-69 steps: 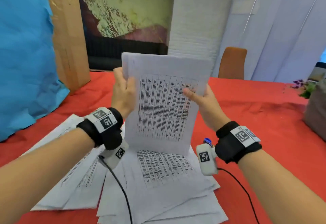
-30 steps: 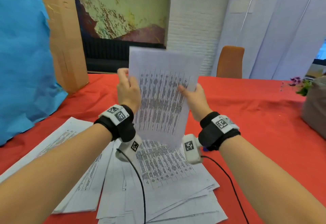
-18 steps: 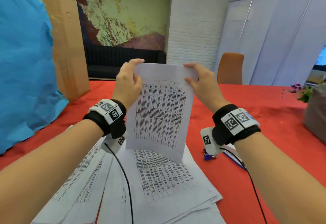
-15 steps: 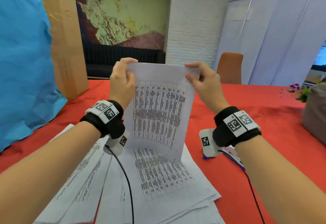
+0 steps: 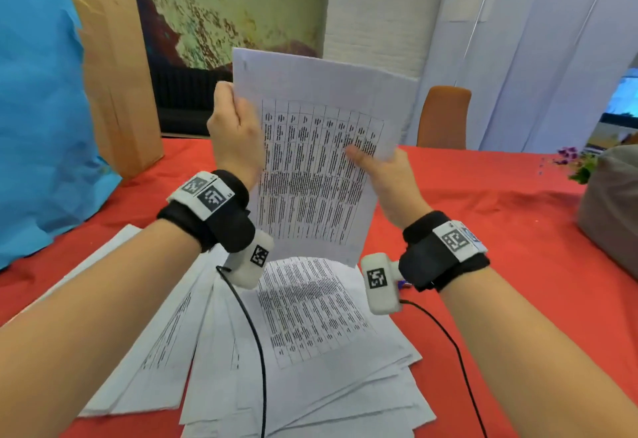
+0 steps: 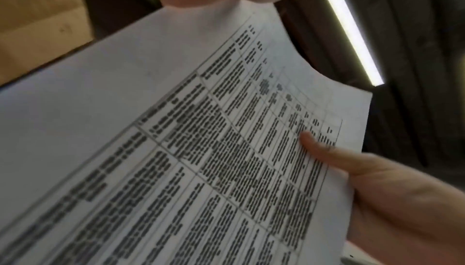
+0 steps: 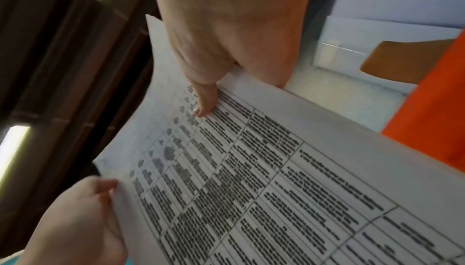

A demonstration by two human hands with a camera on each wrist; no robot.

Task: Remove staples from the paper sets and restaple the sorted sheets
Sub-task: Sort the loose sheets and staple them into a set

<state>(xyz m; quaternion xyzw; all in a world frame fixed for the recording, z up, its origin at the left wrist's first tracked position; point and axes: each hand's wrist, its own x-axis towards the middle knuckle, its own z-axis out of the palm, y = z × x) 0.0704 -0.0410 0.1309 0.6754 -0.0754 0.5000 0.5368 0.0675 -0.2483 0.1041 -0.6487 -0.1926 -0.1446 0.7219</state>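
Note:
Both hands hold a set of printed table sheets (image 5: 310,168) upright above the table. My left hand (image 5: 234,134) grips its left edge, fingers curled round it. My right hand (image 5: 383,175) holds the right edge, thumb on the printed face (image 6: 324,150) and fingers behind. The same paper set (image 7: 264,179) fills the right wrist view, with the left hand (image 7: 83,209) pinching its far edge. A mark near the top left corner (image 5: 245,65) looks like a staple or its holes. No stapler shows.
Several loose printed sheets (image 5: 310,334) lie fanned out on the red tablecloth (image 5: 518,230) under my wrists. A small blue-tipped object (image 5: 404,284) peeks out beside the right wrist. A cardboard box (image 5: 117,68) and blue sheet (image 5: 38,109) stand left; a grey bag (image 5: 611,203) right.
My hands slid from the top corners down to the side edges of the held set. The set now stands higher and tilts slightly right.

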